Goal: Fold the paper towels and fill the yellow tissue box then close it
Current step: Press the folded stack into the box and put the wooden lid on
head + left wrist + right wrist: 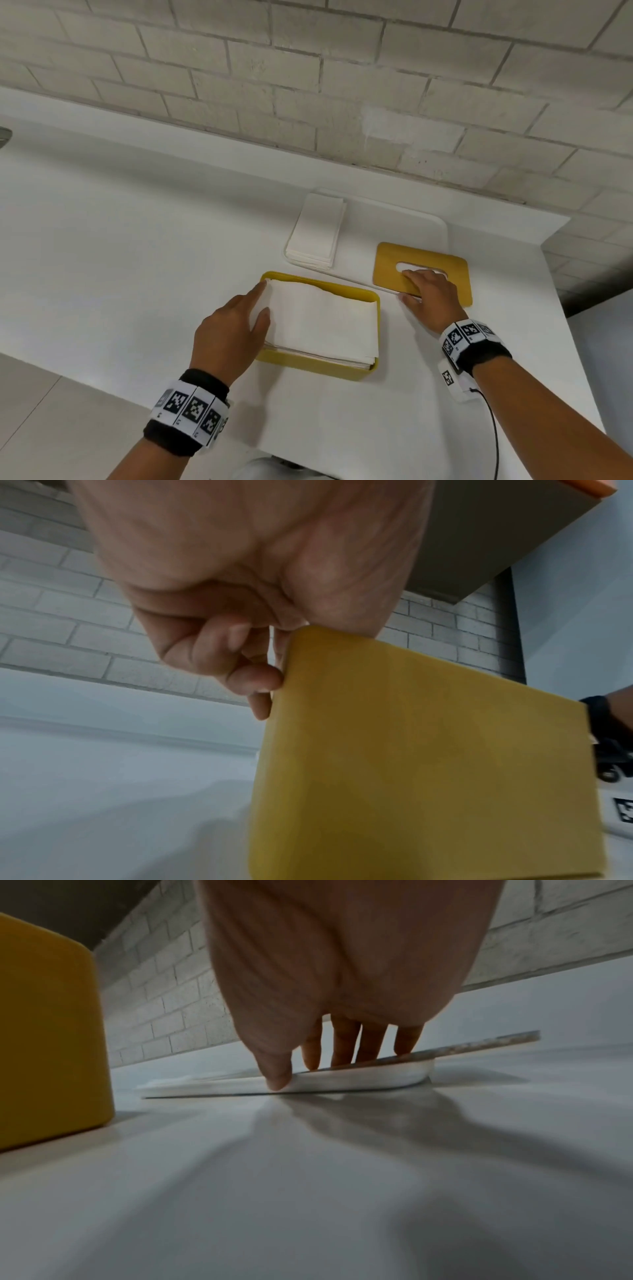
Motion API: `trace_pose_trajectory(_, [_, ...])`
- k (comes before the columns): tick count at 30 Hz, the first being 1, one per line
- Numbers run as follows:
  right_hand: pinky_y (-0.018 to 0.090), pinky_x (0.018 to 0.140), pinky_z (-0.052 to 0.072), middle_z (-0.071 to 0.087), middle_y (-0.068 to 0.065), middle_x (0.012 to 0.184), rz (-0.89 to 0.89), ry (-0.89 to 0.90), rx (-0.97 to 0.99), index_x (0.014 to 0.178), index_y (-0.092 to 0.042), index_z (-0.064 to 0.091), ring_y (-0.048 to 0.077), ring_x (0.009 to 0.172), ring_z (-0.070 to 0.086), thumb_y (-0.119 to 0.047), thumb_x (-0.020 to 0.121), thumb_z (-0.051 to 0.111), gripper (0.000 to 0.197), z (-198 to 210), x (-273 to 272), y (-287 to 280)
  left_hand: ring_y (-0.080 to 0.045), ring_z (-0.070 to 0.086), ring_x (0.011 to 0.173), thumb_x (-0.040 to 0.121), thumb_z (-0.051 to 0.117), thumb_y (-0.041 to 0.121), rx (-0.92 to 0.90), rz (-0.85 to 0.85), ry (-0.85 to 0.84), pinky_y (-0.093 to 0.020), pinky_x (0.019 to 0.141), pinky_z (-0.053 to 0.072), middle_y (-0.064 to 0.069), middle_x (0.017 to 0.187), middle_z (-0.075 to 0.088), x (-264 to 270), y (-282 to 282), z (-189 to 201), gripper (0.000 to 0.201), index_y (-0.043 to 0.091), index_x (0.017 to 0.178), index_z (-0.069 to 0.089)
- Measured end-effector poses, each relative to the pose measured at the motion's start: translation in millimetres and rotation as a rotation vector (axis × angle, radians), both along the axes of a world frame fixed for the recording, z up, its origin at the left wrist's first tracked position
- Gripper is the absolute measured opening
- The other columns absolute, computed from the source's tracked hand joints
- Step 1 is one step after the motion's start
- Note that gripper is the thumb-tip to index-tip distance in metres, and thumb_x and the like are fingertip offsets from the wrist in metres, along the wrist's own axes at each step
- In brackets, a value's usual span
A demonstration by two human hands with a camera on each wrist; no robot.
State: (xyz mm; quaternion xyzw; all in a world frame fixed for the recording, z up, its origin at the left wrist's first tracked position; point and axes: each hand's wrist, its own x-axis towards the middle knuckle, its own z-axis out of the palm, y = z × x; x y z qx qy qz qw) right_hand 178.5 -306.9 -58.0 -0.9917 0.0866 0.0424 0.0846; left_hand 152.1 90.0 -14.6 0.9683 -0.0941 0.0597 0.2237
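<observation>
While the yellow tissue box [356,371] sits open on the white counter [137,260] right in front of the person, it's already packed with a stack of folded paper towels [322,322] that pokes up a bit above the rim. The left hand [236,329] is at the box's left end, thumb lying on top of the towel stack and index finger stretched along the far-left corner; from the left wrist view the other fingers [219,656] look curled against the outside wall of the box, so it's kind of clamped over that end. Just to the right of the box is the wooden lid [387,265] with its oval slot, lying partly on a flat white tray [394,212]. The right hand [431,298] is on the lid's near edge, fingers spread across the top by the slot and thumb [277,1074] down at the tray rim below, so it's pinching that edge. In the right wrist view the lid looks tilted. Further back on the tray there's another stack of folded white towels [317,229], well apart from both hands, and behind it all is a pale brick wall [342,68]
</observation>
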Motion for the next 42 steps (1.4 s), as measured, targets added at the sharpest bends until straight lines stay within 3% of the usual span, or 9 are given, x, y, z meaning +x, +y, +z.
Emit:
trace_pose_trajectory(6, [0.045, 0.115, 0.032, 0.055, 0.005, 0.142, 0.008, -0.018, 0.095, 0.145, -0.03, 0.053, 0.027, 0.132, 0.05, -0.044, 0.091, 0.07, 0.058, 4.5, 1.9, -5.7, -0.022, 0.066, 0.06, 0.097, 0.031, 0.058, 0.004, -0.011, -0.016, -0.026, 0.052, 0.043, 0.001, 0.078, 0.071, -14.3, -13.4, -4.1, 0.064, 0.029, 0.151, 0.049])
trace_pose_trajectory(10, [0.043, 0.114, 0.04, 0.058, 0.003, 0.135, -0.068, -0.169, 0.388, 0.142, -0.03, 0.057, 0.022, 0.128, 0.054, -0.035, 0.088, 0.077, 0.058, 28.0, -6.2, 0.7, -0.017, 0.054, 0.052, 0.099, 0.024, 0.059, -0.081, -0.021, 0.145, -0.032, 0.055, 0.046, 0.007, 0.051, 0.045, -21.9, -21.0, -0.8, 0.065, 0.038, 0.16, 0.014])
trace_pose_trajectory(12, [0.04, 0.112, 0.042, 0.058, 0.002, 0.132, -0.128, -0.292, 0.491, 0.14, -0.027, 0.06, 0.022, 0.124, 0.056, -0.03, 0.086, 0.079, 0.057, 48.9, -13.0, 9.6, -0.013, 0.055, 0.05, 0.098, 0.02, 0.063, -0.25, -0.064, 0.219, -0.032, 0.058, 0.049, 0.004, 0.048, 0.048, -23.4, -20.0, -5.4, 0.064, 0.041, 0.158, 0.017])
trace_pose_trajectory(18, [0.012, 0.106, 0.033, 0.055, -0.02, 0.119, 0.282, -0.298, 0.548, 0.134, -0.032, 0.064, -0.003, 0.119, 0.049, -0.052, 0.079, 0.077, 0.06, 95.8, -76.7, 77.8, 0.0, 0.069, 0.06, 0.106, 0.049, 0.031, -0.513, -0.156, 0.368, -0.009, 0.064, 0.047, 0.023, 0.057, 0.066, -23.6, -29.9, -7.7, 0.043, 0.04, 0.148, 0.044])
trace_pose_trajectory(21, [0.007, 0.107, 0.024, 0.048, -0.029, 0.123, 0.428, -0.1, 0.512, 0.139, -0.039, 0.058, -0.011, 0.124, 0.037, -0.064, 0.08, 0.063, 0.064, 86.3, -104.9, 104.2, -0.004, 0.069, 0.059, 0.105, 0.052, 0.027, -0.568, -0.188, 0.387, -0.016, 0.063, 0.052, 0.022, 0.063, 0.07, -19.3, -29.8, -5.1, 0.042, 0.047, 0.142, 0.047])
trace_pose_trajectory(27, [0.008, 0.105, 0.025, 0.048, -0.022, 0.119, 0.44, -0.039, 0.496, 0.141, -0.04, 0.057, -0.009, 0.12, 0.034, -0.062, 0.081, 0.063, 0.064, 60.9, -120.4, 113.4, -0.018, 0.07, 0.06, 0.104, 0.051, 0.037, -0.71, -0.128, 0.483, -0.031, 0.055, 0.057, 0.027, 0.127, 0.065, -10.9, -33.1, 1.7, 0.04, 0.047, 0.143, 0.05])
trace_pose_trajectory(30, [0.011, 0.107, 0.025, 0.049, -0.02, 0.119, 0.444, -0.024, 0.492, 0.141, -0.04, 0.056, -0.007, 0.117, 0.036, -0.062, 0.082, 0.063, 0.064, 61.3, -121.3, 118.5, -0.019, 0.068, 0.058, 0.102, 0.054, 0.04, -0.702, -0.164, 0.488, -0.027, 0.055, 0.055, 0.029, 0.11, 0.072, -8.5, -37.0, 2.8, 0.043, 0.054, 0.142, 0.046])
trace_pose_trajectory(34, [0.012, 0.107, 0.026, 0.049, -0.021, 0.119, 0.435, -0.015, 0.508, 0.142, -0.041, 0.056, -0.004, 0.118, 0.04, -0.061, 0.083, 0.064, 0.063, 61.7, -120.8, 121.0, -0.01, 0.053, 0.049, 0.104, 0.051, 0.039, -0.683, -0.172, 0.46, -0.024, 0.054, 0.053, -0.008, 0.076, 0.073, -1.7, -44.0, -3.7, 0.044, 0.053, 0.145, 0.045])
trace_pose_trajectory(42, [0.013, 0.107, 0.025, 0.049, -0.019, 0.115, 0.428, -0.04, 0.528, 0.142, -0.038, 0.056, -0.002, 0.114, 0.042, -0.059, 0.083, 0.066, 0.063, 60.6, -112.6, 122.4, -0.011, 0.059, 0.046, 0.104, 0.051, 0.038, -0.671, -0.181, 0.471, -0.022, 0.052, 0.052, 0.013, 0.064, 0.07, 6.1, -45.8, -1.7, 0.04, 0.049, 0.143, 0.05])
